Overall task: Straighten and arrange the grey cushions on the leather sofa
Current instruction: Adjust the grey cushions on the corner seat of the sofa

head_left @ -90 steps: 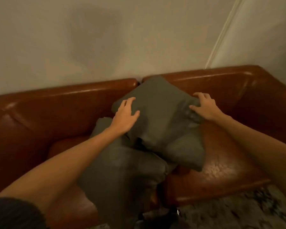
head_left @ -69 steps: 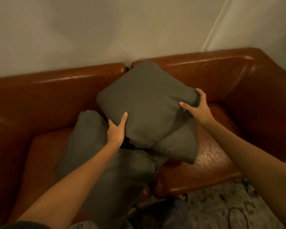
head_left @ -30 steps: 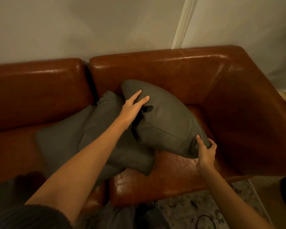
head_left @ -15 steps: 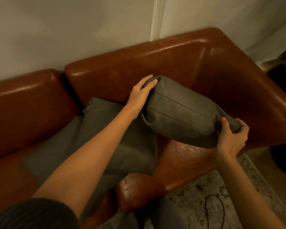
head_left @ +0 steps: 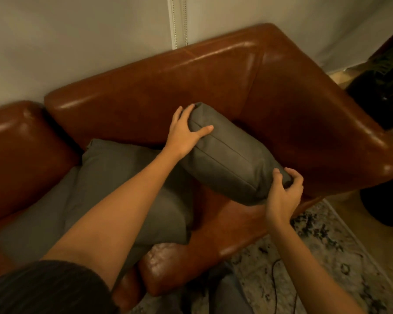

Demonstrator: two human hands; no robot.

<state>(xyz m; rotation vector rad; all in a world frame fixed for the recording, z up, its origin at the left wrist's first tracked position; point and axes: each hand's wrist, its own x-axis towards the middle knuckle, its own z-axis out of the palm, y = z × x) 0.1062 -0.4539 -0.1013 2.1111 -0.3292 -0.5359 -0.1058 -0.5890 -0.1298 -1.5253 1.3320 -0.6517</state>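
Note:
One grey cushion [head_left: 232,159] stands on edge at the right end of the brown leather sofa [head_left: 191,87], close to the armrest [head_left: 322,123]. My left hand [head_left: 184,132] grips its far upper corner, thumb across the top seam. My right hand [head_left: 284,191] grips its near lower corner with curled fingers. Two more grey cushions [head_left: 114,191] lie flat and overlapping on the seat to the left, partly hidden under my left forearm.
A pale wall and a white curtain edge [head_left: 177,21] rise behind the sofa. A patterned rug [head_left: 327,257] with a thin black cable [head_left: 275,279] covers the floor in front. A dark object [head_left: 381,91] stands beyond the right armrest.
The cushion in my hands was lifted off the pile, turned on edge and carried right toward the armrest. In the last half second my left thumb came over its top seam.

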